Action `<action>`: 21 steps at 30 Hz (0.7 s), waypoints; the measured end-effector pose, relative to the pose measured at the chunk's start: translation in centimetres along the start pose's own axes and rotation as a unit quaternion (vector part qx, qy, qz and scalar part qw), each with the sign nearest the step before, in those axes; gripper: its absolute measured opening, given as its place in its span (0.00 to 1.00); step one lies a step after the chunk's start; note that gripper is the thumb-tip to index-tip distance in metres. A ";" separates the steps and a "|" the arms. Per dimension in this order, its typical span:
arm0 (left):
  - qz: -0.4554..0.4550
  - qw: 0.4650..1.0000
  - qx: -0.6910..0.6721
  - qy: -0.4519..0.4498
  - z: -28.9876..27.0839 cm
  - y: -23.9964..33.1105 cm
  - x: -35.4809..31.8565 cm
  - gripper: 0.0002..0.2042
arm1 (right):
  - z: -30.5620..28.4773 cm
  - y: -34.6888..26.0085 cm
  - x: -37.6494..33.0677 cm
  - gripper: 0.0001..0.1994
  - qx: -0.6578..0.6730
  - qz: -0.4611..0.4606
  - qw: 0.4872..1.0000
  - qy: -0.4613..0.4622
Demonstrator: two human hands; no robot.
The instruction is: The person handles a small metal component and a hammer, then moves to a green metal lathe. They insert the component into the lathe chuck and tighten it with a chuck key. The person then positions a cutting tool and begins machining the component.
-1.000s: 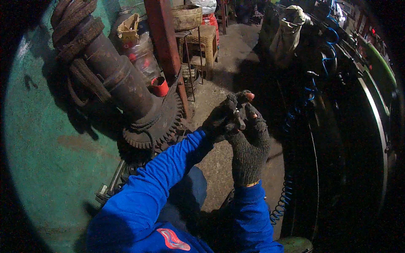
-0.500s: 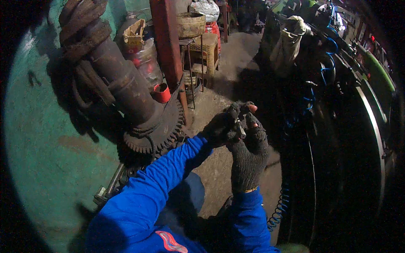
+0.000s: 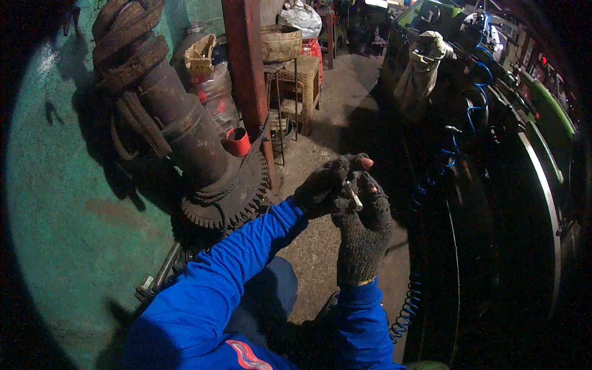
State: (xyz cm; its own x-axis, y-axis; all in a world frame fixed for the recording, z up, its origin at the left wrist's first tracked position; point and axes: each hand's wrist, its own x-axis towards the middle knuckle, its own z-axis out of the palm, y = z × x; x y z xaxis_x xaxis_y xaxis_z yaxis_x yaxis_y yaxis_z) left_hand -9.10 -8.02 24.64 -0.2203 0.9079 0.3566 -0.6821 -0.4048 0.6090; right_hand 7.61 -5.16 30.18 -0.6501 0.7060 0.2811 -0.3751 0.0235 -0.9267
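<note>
My two hands meet in front of me in dark knitted work gloves, with a bare fingertip poking through. Between them a small, shiny, narrow metal piece (image 3: pixel 356 198) sticks out toward me; its far end is hidden by the fingers. My left hand (image 3: pixel 322 186) comes in from the left and closes on it at the far end. Curled around it from the right and below is my right hand (image 3: pixel 365 237), thumb against the piece. What kind of part it is cannot be made out.
At left, a large rope-wrapped metal shaft with a toothed gear (image 3: pixel 250 197) leans by a rusty post (image 3: pixel 245 68). A red cup-like ring (image 3: pixel 237 142) rests there. A wicker stool (image 3: pixel 306 86) stands behind. Along the right runs a dark machine with a coiled blue hose (image 3: pixel 407 311) and draped cloth (image 3: pixel 422 68).
The hands stay together and shift very slightly. The metal piece's visible end has tilted and sits a little lower, showing more of its side. The view has moved slightly.
</note>
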 end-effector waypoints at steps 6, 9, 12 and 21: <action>0.050 0.995 0.087 0.021 -1.2 -0.1 0.3 0.42 | 0.4 -0.5 -0.4 0.30 0.009 -0.004 1.000 -0.008; 0.073 0.992 0.092 0.047 0.6 0.2 0.3 0.43 | 0.2 -0.7 -0.5 0.30 0.002 -0.014 1.000 -0.024; 0.031 0.992 0.119 0.010 0.6 1.0 0.0 0.43 | 0.2 -1.0 -0.6 0.30 0.011 -0.015 0.999 -0.039; 0.040 0.977 0.206 0.035 0.2 -0.1 0.1 0.37 | -0.6 0.3 0.1 0.15 -0.051 -0.066 0.996 0.031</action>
State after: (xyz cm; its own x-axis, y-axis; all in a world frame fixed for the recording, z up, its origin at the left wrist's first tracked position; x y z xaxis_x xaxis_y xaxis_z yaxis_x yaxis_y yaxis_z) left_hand -8.88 -7.94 24.76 -0.3186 0.8713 0.3733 -0.3255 -0.4705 0.8202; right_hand 7.85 -4.66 29.76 -0.5565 0.7342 0.3890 -0.3827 0.1890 -0.9043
